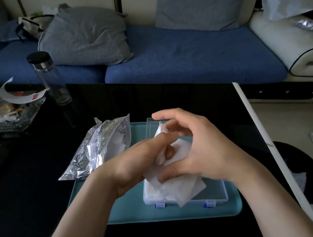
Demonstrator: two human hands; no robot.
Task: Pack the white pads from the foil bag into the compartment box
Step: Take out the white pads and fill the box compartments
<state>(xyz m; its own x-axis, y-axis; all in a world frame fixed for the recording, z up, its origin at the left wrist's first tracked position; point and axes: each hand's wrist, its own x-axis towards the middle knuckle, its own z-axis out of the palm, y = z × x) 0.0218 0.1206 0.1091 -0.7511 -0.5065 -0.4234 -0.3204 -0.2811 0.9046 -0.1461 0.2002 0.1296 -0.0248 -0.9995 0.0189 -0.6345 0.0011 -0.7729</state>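
Two hands, the left hand [136, 163] and right hand [207, 151], pinched one crumpled white pad [184, 148] above the clear plastic compartment box [216, 192]; the crinkled silver foil bag [96, 147] lay left of that box.

Both forearms [82, 225] bare, as are left hand [136, 163] and right hand [203, 152].

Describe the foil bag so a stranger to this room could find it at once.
Start at the black table in front of the blue sofa and find the teal tray on it. The foil bag lies across the tray's far left corner, left of the clear box. There it alone is crinkled, shiny silver, printed with dark line drawings.
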